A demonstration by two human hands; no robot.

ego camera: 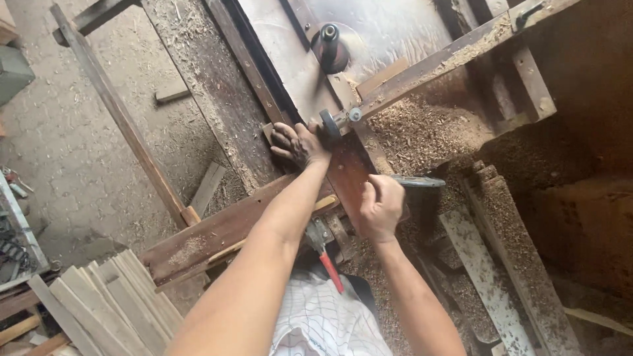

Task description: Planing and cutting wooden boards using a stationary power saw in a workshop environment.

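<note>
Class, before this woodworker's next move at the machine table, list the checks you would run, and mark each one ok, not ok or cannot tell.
1. Left hand flat on the reddish board: ok.
2. Right hand gripping the flat metal tool: ok.
3. Both hands clear of the upright spindle: ok.
4. Spindle stopped: cannot tell.
5. Table free of sawdust: not ok.
6. Red-handled hammer lying secure at the edge: cannot tell.

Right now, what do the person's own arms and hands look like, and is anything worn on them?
Both forearms are bare to the frame's lower edge: no sleeves, gloves, watch or rings visible. The left hand and right hand are ungloved, and the left one looks dusty and grimy. The only clothing showing is a white shirt with a thin dark grid check, seen between the arms.
</note>
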